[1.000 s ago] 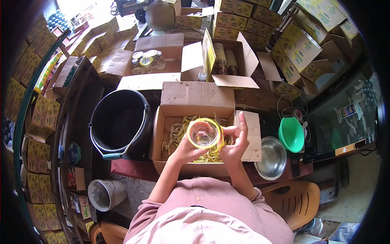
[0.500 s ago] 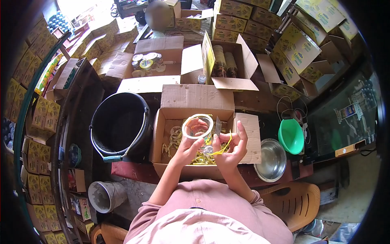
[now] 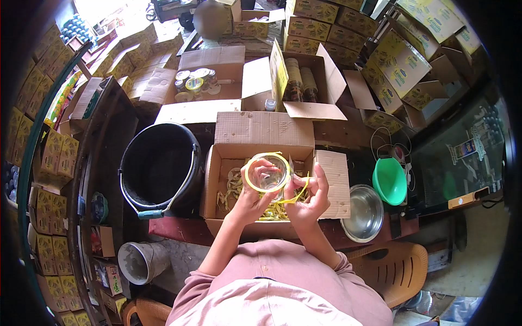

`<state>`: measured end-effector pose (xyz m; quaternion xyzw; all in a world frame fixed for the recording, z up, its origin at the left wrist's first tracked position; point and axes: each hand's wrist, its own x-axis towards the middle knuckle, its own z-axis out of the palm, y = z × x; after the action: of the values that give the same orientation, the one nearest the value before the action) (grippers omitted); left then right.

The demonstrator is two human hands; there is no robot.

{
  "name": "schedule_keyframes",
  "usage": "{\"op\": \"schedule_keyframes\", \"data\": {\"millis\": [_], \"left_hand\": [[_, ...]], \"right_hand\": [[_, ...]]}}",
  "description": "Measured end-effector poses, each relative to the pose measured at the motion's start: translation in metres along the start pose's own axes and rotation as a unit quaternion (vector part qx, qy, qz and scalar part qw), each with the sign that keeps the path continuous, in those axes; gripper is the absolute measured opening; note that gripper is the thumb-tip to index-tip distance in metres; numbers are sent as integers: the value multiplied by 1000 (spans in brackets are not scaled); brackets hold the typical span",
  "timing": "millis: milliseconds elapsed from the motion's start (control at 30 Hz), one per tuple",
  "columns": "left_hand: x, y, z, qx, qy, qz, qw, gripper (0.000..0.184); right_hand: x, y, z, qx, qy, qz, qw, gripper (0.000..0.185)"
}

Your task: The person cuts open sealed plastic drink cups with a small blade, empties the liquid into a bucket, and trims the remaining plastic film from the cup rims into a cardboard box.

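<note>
The left hand (image 3: pixel 250 203) has its grip curled round a clear jar (image 3: pixel 272 176) with a yellow rim, mouth up, above the open carton (image 3: pixel 263 230) at the counter's (image 3: pixel 179 229) near edge. The right hand (image 3: pixel 308 204) pinches a thin blade (image 3: pixel 291 167) just right of the jar, one finger raised; a yellow strip (image 3: pixel 300 194) loops by its grip. Left of the carton stands a black bucket (image 3: pixel 159 163).

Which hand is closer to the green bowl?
The right hand. It is over the open box, left of the green bowl in the picture; the left hand, around the clear container, is farther left.
</note>
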<state>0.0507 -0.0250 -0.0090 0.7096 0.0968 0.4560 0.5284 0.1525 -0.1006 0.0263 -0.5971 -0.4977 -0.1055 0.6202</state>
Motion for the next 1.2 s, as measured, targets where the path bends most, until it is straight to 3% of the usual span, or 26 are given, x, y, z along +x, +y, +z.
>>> {"op": "schedule_keyframes", "data": {"millis": [200,333,500,1033,1200], "left_hand": [[1,8,-9,42,-47,-24,998,65],[2,5,-8,-2,-39,-42,998,64],[2,1,-6,-116,-9,-74,990,59],[1,7,-16,55,-95,-70,992,67],[0,8,-19,18,-114,-83,990,68]], "right_hand": [[9,5,2,15,-17,15,1000,62],[12,9,-3,57,-19,75,995,63],[9,4,-8,35,1,50,998,62],[12,9,-9,7,-37,-13,999,63],[14,11,-11,36,-51,9,998,66]]}}
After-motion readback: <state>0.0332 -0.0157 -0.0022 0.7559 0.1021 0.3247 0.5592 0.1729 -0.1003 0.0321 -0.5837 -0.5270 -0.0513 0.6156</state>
